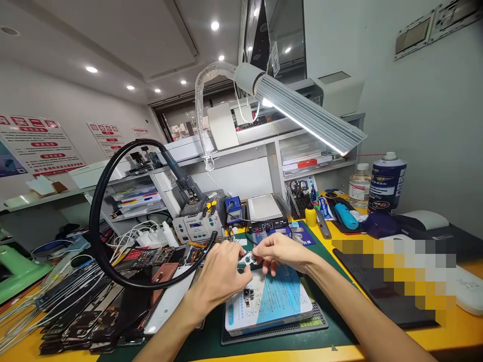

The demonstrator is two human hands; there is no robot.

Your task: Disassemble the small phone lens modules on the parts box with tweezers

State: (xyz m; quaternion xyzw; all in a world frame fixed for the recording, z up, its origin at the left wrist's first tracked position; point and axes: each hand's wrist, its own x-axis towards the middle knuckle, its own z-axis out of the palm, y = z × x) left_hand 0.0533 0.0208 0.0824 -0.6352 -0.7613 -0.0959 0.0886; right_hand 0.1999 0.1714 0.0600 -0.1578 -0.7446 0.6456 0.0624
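Pinching a small lens-bearing part (248, 259) with narrowed left hand (225, 265) and right hand (281, 253), above a blue-and-white box (281, 301), ideally touching only its edges.

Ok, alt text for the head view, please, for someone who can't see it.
A person's left hand and right hand pinch a small silvery part above a blue-and-white box, on which a small dark module lies. At left are a black hose and piled phone parts; a lit lamp hangs overhead.
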